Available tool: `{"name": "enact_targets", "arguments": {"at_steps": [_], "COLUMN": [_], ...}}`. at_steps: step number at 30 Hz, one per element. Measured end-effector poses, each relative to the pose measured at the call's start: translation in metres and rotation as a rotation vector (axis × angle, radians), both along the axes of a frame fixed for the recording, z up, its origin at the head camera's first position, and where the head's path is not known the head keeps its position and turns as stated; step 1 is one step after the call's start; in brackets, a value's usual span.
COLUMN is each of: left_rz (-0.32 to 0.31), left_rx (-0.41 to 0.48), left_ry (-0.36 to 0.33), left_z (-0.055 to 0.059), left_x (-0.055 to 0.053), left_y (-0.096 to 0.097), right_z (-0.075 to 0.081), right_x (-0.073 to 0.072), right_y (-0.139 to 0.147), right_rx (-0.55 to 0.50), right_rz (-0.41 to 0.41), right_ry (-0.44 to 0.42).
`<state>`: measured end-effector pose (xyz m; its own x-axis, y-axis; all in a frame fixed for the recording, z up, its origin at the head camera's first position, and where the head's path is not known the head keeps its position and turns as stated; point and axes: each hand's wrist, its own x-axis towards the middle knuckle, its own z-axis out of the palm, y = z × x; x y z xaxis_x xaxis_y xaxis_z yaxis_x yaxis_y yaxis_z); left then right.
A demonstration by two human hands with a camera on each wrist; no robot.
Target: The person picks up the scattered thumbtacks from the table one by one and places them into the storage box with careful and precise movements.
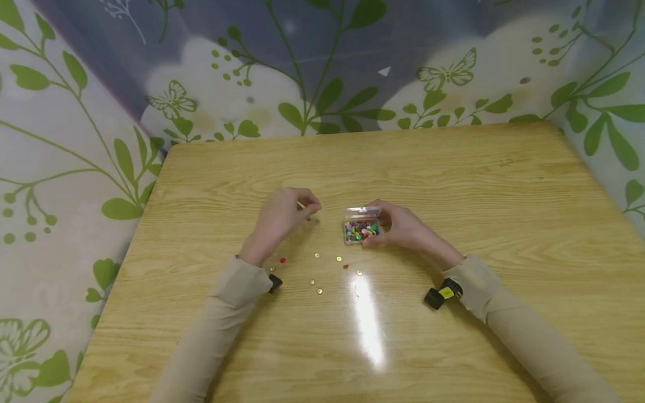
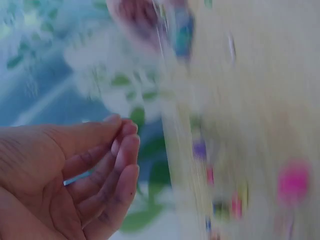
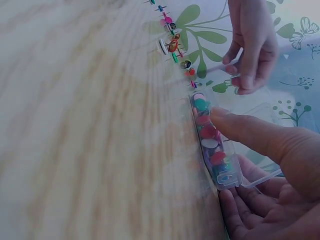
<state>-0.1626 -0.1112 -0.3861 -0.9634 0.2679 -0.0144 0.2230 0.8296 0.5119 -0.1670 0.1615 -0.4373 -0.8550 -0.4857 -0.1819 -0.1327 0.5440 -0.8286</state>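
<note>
A small clear plastic box (image 1: 361, 230) of mixed coloured thumbtacks sits on the table with its hinged lid (image 1: 363, 212) raised. My right hand (image 1: 403, 226) grips it from the right; in the right wrist view the thumb lies against one side and the fingers curl round the other. Left of the box, my left hand (image 1: 284, 215) hovers low over the tabletop, fingers loosely bent. In the left wrist view its thumb (image 2: 87, 137) meets the index fingertip, and I see nothing between them. Loose thumbtacks (image 1: 339, 259) lie scattered near both hands.
The wooden table (image 1: 478, 184) reaches to a patterned wall covering (image 1: 332, 67) at the back and left. Below the box, a bright light reflection (image 1: 368, 324) crosses the tabletop. Both wrists carry black cameras (image 1: 434, 298).
</note>
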Motion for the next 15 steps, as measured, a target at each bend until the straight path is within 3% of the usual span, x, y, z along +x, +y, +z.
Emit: {"name": "enact_targets", "arguments": {"at_steps": [6,11,15], "left_rz": [0.154,0.156,0.149], "left_rx": [-0.079,-0.159,-0.178], "left_ry": [-0.022,-0.099,-0.122], "left_z": [-0.007,-0.013,-0.018], "left_x": [-0.023,-0.028,-0.03], "left_y": [-0.04,-0.052,-0.055], "right_z": [0.0,0.0,0.001], "right_x": [0.0,0.001,0.001], "right_y": [0.001,0.0,-0.001], "right_rx": [-0.007,-0.01,-0.012], "right_rz": [0.0,-0.002,-0.006], "right_ry": [-0.009,-0.01,-0.007]}}
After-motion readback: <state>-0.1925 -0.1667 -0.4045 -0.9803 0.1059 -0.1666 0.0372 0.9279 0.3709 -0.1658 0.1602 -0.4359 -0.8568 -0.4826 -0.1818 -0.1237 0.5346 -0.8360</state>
